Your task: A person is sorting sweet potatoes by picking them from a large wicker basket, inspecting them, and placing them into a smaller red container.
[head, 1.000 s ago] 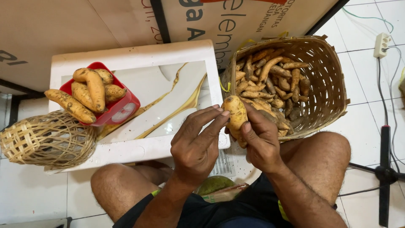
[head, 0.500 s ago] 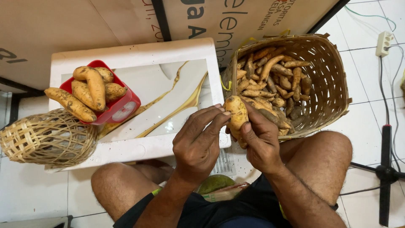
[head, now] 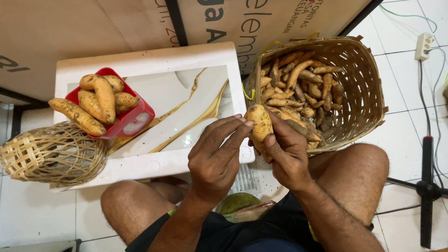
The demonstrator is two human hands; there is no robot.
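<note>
My right hand (head: 285, 156) grips a yellow-orange sweet potato (head: 259, 125) upright in front of my lap. The fingertips of my left hand (head: 217, 156) rest against its left side. Just beyond the potato a large woven basket (head: 367, 93) lies tilted, full of several sweet potatoes (head: 303, 88), some orange and some dark. On the white low table (head: 154, 60) a red square container (head: 133, 116) holds several more orange sweet potatoes (head: 95, 100).
A small open-weave bamboo basket (head: 49, 156) lies on its side at the table's near left corner. Cardboard sheets lean behind the table. A power strip (head: 423, 45) and cables run over the white tiled floor at right, beside a black stand (head: 427, 186).
Both hands have stayed on the sweet potato; the left fingers have shifted slightly along its side. Nothing else has moved.
</note>
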